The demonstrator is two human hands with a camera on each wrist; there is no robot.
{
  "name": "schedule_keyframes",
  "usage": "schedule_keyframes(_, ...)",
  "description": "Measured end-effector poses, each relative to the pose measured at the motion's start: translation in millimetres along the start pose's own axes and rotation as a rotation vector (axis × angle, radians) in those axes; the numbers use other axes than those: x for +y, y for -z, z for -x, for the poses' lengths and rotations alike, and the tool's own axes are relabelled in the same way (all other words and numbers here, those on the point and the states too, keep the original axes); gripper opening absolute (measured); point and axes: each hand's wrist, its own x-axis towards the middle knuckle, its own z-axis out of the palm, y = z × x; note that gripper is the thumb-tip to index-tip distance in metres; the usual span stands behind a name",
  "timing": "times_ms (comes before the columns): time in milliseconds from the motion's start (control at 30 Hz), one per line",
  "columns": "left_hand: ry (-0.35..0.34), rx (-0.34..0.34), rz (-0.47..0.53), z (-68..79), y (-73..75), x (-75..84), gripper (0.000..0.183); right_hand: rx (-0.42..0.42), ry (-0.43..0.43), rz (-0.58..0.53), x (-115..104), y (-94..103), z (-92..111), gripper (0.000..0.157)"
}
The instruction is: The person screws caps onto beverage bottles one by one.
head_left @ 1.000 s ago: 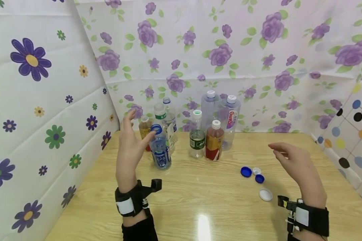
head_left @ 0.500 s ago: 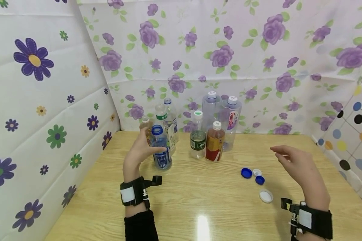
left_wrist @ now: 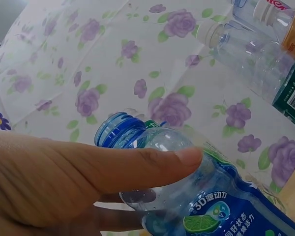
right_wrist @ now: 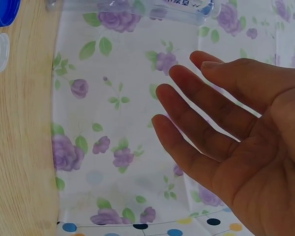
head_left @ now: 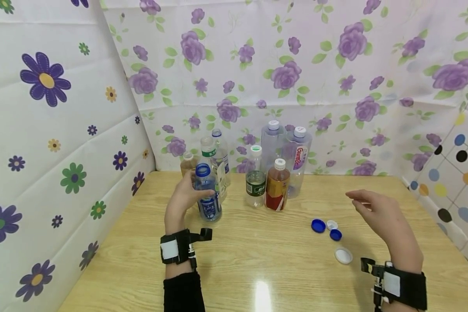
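Observation:
My left hand (head_left: 182, 193) grips a clear blue plastic bottle (head_left: 208, 190) by its upper body, at the left of the table. In the left wrist view the thumb lies across the front of this bottle (left_wrist: 221, 196) and the fingers go round behind it. Its blue neck is uncapped and the label shows a lime slice. The bottle stands upright. My right hand (head_left: 386, 212) hovers over the right side of the table with relaxed fingers, holding nothing. Left of it lie two blue caps (head_left: 318, 225), a small white cap (head_left: 332, 225) and a larger white lid (head_left: 343, 255).
Behind the held bottle stand several uncapped bottles, including a green-banded one (head_left: 208, 149) and an amber one (head_left: 188, 164). At centre are a capped green-label bottle (head_left: 255, 184), a capped red-and-gold bottle (head_left: 277, 186) and two large clear bottles (head_left: 299, 156). Flowered cloth (head_left: 234, 86) walls the back.
My left hand has come down from beside the blue bottle and closed round it. The right hand has stayed nearly in place, and the bottles stand where they were.

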Motion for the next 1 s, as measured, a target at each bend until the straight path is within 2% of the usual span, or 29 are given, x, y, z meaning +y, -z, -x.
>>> schedule_keyframes(333, -0.008, 0.033, 0.005, -1.1, -0.4, -2.8, 0.085, -0.014, 0.006, -0.010, 1, -2.6, -1, 0.030)
schedule_keyframes(667, -0.004, 0.030, 0.038, -3.3, 0.7, -6.7, 0.084, -0.037, 0.009, -0.018, -1, -3.0, -2, 0.030)
schedule_keyframes(1000, 0.001, 0.040, 0.016, -1.7, -0.2, -3.8, 0.084, -0.076, 0.020, -0.026, -1, -10.8, -5, 0.029)
